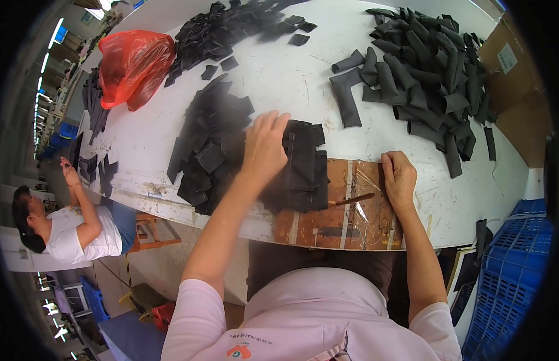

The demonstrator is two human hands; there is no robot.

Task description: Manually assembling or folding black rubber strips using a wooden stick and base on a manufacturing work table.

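My left hand (264,147) lies flat, fingers spread, on a stack of black fabric pieces (303,168) at the near edge of the white table (279,78). To its left a loose heap of flat black fabric pieces (207,144) spreads out. My right hand (398,177) rests with curled fingers on a brown board covered with clear film (345,213), holding nothing that I can see. A thin brown stick (351,200) lies on that board between my hands.
A pile of rolled black fabric tubes (424,72) fills the far right of the table. More black pieces (225,30) and a red plastic bag (132,66) sit far left. A blue crate (514,271) stands at right, cardboard (514,90) beyond. Another person (74,228) sits at left.
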